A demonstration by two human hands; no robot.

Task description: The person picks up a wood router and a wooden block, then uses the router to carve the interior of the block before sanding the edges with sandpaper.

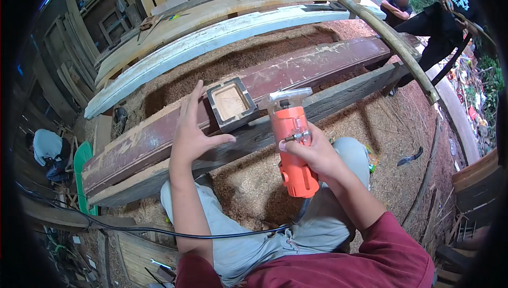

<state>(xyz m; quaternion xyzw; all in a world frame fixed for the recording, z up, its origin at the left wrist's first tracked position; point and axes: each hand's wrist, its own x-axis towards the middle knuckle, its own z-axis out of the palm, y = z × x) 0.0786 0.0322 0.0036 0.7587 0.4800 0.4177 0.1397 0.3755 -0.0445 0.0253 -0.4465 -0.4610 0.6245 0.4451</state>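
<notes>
Sitting in sawdust (248, 182), the person holds an orange router (292, 145) in the right hand (313, 156), just right of a square wood block (231, 103). The block lies on a long red plank (317, 63). It has a flat hollow cut in its middle with a dark rim all round, so the cutting looks mostly done. Whether the edges need more work cannot be told.

The router is up off the block and tipped over, its clear base toward the block. The right grip is pressed tight round the orange body. The left hand (191, 132) is just left of the block, over the plank, with its grip spread wide and holding nothing. Whether it touches the plank cannot be told.

A black cord (159, 231) runs below the block, across the lap. Other people (423, 23) stand far behind the block.
</notes>
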